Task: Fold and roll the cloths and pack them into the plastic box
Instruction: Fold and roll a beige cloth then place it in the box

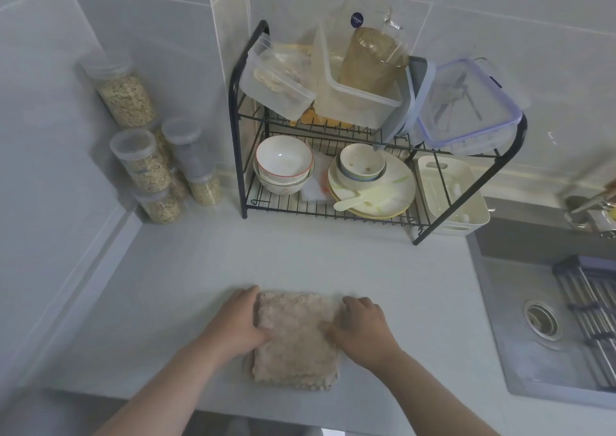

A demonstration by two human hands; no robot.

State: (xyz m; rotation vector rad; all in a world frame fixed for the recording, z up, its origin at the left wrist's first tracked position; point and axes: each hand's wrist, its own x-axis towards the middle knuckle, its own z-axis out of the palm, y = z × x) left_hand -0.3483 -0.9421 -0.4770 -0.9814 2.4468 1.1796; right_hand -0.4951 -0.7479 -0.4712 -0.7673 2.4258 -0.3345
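Cloth: tan, fuzzy, folded into a rough square; lies flat on the pale worktop near its front edge, directly before the person, between the two hands.

Left hand: fingers curl round the cloth's left edge near the far corner, thumb laid on top; it grips that edge. Right hand: fingers bent over the right edge near the far corner, thumb on the pile; it holds that side. Both forearms are bare and reach in from the bottom of the view.

Behind the cloth, well apart, a black wire dish rack stands against the tiled wall. Upper shelf: clear plastic boxes tipped on their sides, a glass jug resting in one of them, and a lidded box with a blue-rimmed lid leaning at the right end. Lower shelf: stacked white bowls on the left; a pile of plates with a small bowl and a pale spoon on the right. A white basket sits just beside the rack's right leg.

Left corner: clear jars of oat-like flakes, stacked against the wall. Right side: steel sink, drain visible; a roll-up rack lies across its far edge.
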